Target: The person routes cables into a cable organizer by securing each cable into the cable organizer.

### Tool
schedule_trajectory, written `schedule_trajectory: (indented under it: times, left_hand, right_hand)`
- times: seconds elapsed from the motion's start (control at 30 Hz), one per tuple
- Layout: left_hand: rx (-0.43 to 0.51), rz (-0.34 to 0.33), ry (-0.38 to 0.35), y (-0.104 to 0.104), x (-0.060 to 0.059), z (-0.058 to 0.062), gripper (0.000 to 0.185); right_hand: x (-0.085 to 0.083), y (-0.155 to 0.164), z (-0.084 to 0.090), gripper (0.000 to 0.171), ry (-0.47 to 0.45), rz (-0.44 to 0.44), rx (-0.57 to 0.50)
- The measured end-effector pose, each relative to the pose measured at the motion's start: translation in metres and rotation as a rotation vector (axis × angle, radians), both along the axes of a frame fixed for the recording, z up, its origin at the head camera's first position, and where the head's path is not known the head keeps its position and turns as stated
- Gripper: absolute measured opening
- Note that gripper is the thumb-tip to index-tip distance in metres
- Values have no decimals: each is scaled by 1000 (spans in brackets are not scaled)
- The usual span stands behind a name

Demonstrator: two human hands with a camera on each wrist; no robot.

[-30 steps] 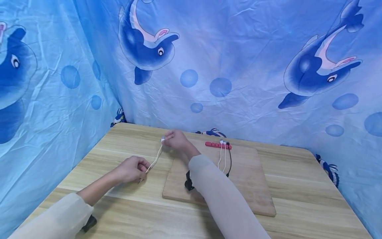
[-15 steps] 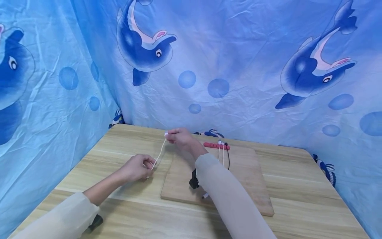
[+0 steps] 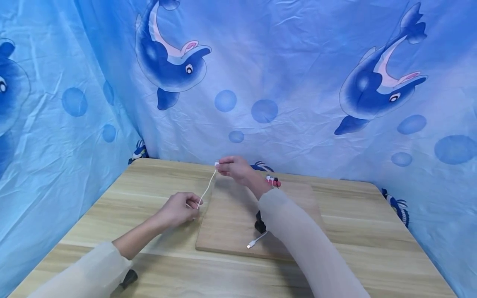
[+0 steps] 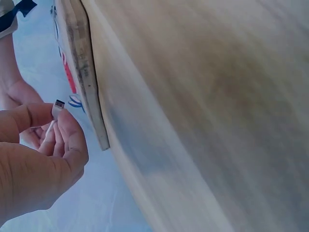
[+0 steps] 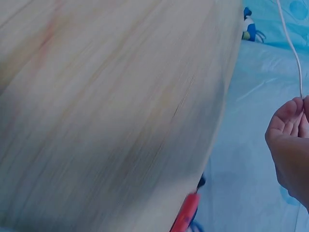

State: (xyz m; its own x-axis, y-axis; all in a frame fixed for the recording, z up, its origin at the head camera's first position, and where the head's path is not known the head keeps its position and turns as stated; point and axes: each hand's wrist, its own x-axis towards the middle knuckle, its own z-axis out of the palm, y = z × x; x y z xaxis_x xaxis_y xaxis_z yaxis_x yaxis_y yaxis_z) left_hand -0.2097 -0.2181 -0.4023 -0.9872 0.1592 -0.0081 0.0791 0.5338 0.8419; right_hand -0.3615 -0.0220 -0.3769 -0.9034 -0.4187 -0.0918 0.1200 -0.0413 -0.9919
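A thin white USB cable (image 3: 208, 187) stretches between both hands above the left edge of the wooden board. My right hand (image 3: 236, 169) pinches the cable near its white plug (image 3: 216, 164), up by the table's far side. Lower and to the left, my left hand (image 3: 182, 208) pinches the other end between thumb and fingers. The left wrist view shows a metal-tipped USB connector (image 4: 58, 107) at those fingertips. Behind the right forearm, a red cable holder (image 3: 278, 183) on the board carries several cable plugs; the sleeve hides most of those cables.
The wooden board (image 3: 227, 236) lies on the wood-grain table (image 3: 156, 265). Near its front edge rests a loose white cable plug (image 3: 251, 243). A blue dolphin-print curtain (image 3: 238, 74) stands behind and beside the table.
Both hands have moved right with the cable, and the right hand has risen slightly. The right sleeve now covers more of the cables at the red holder. The loose white plug has come into view.
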Motion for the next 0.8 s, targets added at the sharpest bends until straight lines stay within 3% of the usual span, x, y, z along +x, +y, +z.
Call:
schedule_trajectory:
  times: [0.2,0.43,0.7,0.8]
  left_hand:
    - [-11,-10,4,6,-1,5,20]
    - [-3,-57,25,21,-2,10,17]
    - [8,-55,48,46,-8,7,19]
    - [1,-70,69,58,-11,4,19]
  right_hand:
    - [-1,29,-4,23,10,-25,22]
    - [4,65,-5,29,34,-34,240]
    - [2,93,-13,25,16,-75,184]
    - [1,104,-15,23,61,-94,234]
